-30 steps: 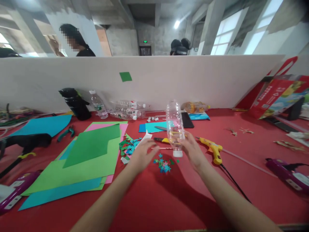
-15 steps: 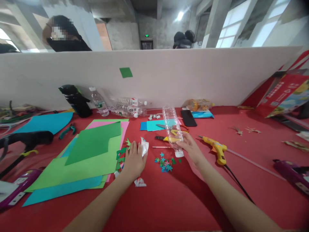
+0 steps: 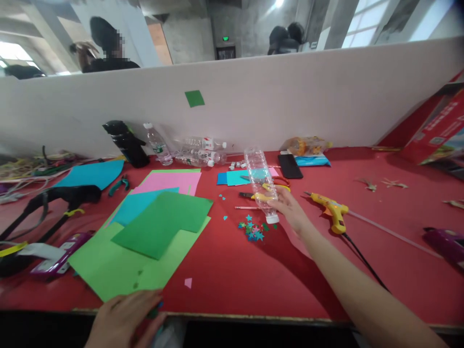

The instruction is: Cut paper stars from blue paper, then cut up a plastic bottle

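Note:
My right hand (image 3: 288, 208) grips a clear plastic bottle (image 3: 261, 179) near its white cap, which points down toward me; the bottle is tilted above the table. Close under the cap lies a small pile of star-shaped paper cutouts (image 3: 253, 231). At the table's front edge, my left hand (image 3: 125, 316) is curled, with coloured paper scraps (image 3: 156, 309) showing between its thumb and fingers. Something whitish and crumpled (image 3: 170, 333) shows just below the edge beside it. Near my left fingertips lie the light green sheets (image 3: 108, 261), topped by a dark green sheet (image 3: 163, 220).
A yellow glue gun (image 3: 333, 210) with a cord lies right of my right arm. Scissors (image 3: 281, 182), a cutter (image 3: 250, 195) and a phone (image 3: 290, 166) lie behind the bottle. Several bottles (image 3: 203, 150) rest against the white partition (image 3: 253, 101). A pink scrap (image 3: 188, 282) lies near the edge.
My left hand has moved toward me to the table edge, and the scraps beneath it have left the middle. The paper sheets have shifted. My right hand still holds the bottle.

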`<state>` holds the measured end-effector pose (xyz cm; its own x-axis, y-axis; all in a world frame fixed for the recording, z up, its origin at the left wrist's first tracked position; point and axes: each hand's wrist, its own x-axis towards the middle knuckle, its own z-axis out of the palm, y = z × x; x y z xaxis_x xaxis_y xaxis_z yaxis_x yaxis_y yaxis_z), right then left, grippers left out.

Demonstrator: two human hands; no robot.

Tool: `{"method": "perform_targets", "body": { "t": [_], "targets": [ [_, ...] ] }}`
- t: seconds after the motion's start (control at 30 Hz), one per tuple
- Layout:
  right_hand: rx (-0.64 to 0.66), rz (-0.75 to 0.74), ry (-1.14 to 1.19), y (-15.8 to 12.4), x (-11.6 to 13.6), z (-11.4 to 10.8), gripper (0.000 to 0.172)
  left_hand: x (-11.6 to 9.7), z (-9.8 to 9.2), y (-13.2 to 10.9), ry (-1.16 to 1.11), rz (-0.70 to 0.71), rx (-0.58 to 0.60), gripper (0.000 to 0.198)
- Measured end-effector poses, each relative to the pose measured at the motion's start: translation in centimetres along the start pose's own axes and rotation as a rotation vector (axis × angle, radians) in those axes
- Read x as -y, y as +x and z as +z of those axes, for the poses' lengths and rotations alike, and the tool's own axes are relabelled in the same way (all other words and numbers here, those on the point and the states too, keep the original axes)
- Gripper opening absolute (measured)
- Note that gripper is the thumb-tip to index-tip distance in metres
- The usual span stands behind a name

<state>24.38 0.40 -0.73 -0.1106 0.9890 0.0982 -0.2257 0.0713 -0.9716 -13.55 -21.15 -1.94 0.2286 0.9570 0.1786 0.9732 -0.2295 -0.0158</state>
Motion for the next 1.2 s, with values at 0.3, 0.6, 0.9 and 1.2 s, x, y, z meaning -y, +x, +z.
{"method": "perform_targets", "body": {
  "t": [0.3,0.6,0.9,1.2],
  "targets": [
    [-0.023,-0.005,-0.012,0.0,0.2,-0.9,0.044,-2.9,3.9,10.3,0.184,-0.042,0.069,0.060],
    [-0.020,0.017,-0.048,0.2,0.2,-1.1,0.045,-5.0,1.4,13.6,0.279,-0.134,0.240,0.051],
    [0.040,0.010,-0.030,-0.3,0.0,-0.9,0.046,-4.8,-0.6,15.5,0.238,-0.043,0.294,0.055],
    [0.043,0.050,-0.029,-0.2,0.4,-0.4,0.045,1.4,2.8,20.0,0.175,-0.142,0.235,0.053]
  ]
}}
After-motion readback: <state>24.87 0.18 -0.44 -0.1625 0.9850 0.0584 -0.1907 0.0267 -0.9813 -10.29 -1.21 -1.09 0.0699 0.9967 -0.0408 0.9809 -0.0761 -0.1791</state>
